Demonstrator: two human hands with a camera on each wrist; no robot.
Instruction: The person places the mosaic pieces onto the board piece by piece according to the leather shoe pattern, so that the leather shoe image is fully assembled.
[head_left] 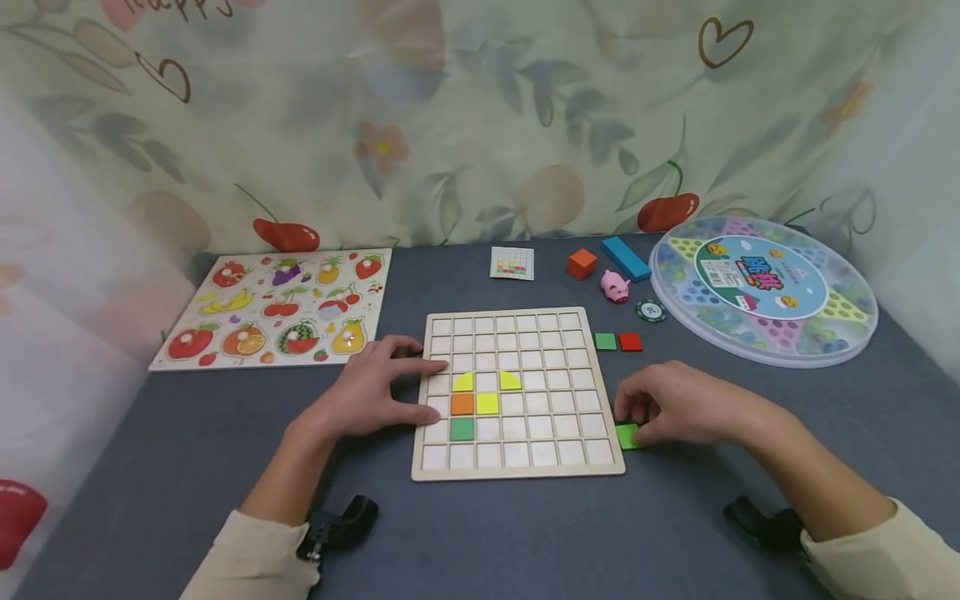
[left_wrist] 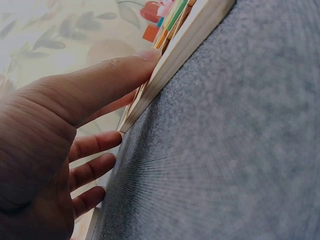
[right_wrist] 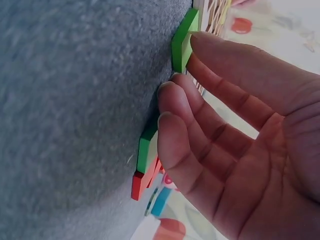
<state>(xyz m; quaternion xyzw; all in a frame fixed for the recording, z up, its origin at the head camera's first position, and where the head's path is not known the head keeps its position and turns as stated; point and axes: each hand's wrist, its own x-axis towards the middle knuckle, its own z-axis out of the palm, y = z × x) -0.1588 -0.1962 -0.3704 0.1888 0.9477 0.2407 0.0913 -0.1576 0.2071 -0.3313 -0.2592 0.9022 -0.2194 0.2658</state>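
A light wooden grid board [head_left: 536,467] lies on the dark cloth. In it sit yellow quarter-round pieces [head_left: 463,382] and orange [head_left: 462,404], yellow [head_left: 487,403] and green [head_left: 462,429] squares. My left hand [head_left: 367,387] rests at the board's left side, thumb [left_wrist: 120,75] on its edge and index finger extended over the rim. At the right edge, my right hand [head_left: 675,404] has curled fingers, with thumb and index finger pinching a light green square tile [right_wrist: 185,42] beside the board. A darker green tile [head_left: 605,342] and a red tile [head_left: 630,342] lie farther back.
A fruit puzzle board [head_left: 360,283] lies at the back left. Behind the grid are a small pattern card [head_left: 512,263], an orange block [head_left: 581,264], a blue block [head_left: 626,258], a pink pig [head_left: 615,287] and a chip [head_left: 651,311]. A round game box [head_left: 847,333] sits back right.
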